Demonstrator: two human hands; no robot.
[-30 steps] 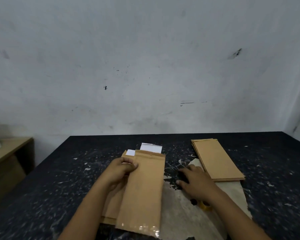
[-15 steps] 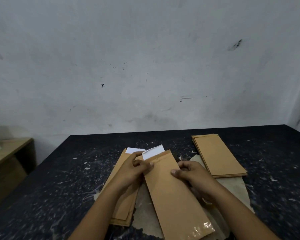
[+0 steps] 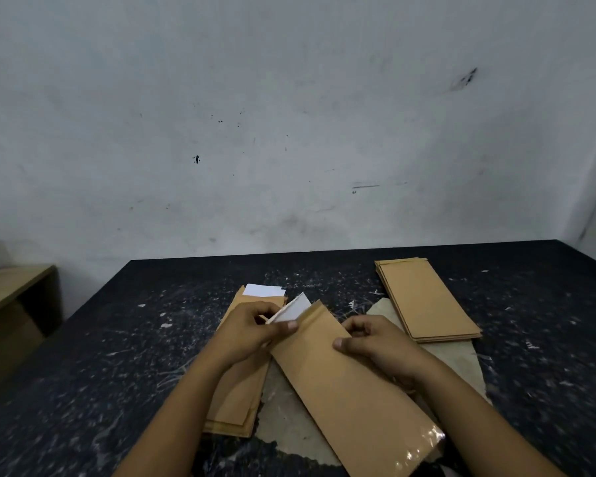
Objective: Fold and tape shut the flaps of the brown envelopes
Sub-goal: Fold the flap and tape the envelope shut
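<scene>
Black table [image 3: 124,356], matte and flecked with pale scratches, carries it all. On its right, a squared stack of flat brown envelopes [image 3: 427,304]; at centre-left a looser pile [image 3: 236,394] with white paper showing at the far end. Between the hands, one long brown envelope [image 3: 344,383] angles over a torn grey sheet [image 3: 289,421], glossy tape on its near end. Left hand [image 3: 252,328] pinches its top flap by the white insert [image 3: 291,309]; right hand [image 3: 375,342] grips the right edge, thumb on top.
</scene>
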